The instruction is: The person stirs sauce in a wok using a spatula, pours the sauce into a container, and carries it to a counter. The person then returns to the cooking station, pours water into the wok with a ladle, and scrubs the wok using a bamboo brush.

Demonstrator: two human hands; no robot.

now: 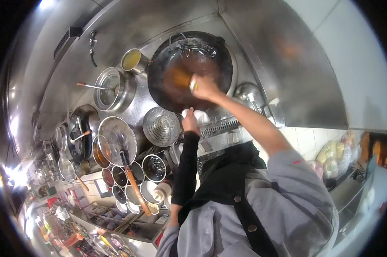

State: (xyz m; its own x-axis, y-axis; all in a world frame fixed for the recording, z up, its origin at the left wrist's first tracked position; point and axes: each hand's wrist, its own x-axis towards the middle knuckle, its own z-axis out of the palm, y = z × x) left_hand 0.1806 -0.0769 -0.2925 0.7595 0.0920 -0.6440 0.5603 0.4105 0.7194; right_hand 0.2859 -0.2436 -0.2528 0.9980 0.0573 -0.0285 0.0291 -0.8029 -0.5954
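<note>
A large black wok (155,88) sits on the steel range, with reddish-brown liquid (206,64) inside. Over the wok, my right hand (205,90) is closed around an orange-brown wok brush (179,78); motion blurs the brush's far end. At the wok's near rim, my left hand (190,122) grips a folded white cloth (200,116) pressed against the edge. A perforated steel strainer (161,126) lies just left of my left hand. To the right of the wok rests a steel ladle (248,92).
Left of the wok stand a pot of yellow liquid (134,60) and a steel pot (127,92) with a ladle in it. A wooden-handled mesh strainer (116,139) lies over several seasoning containers (154,168). A steel splash wall (283,55) rises on the right.
</note>
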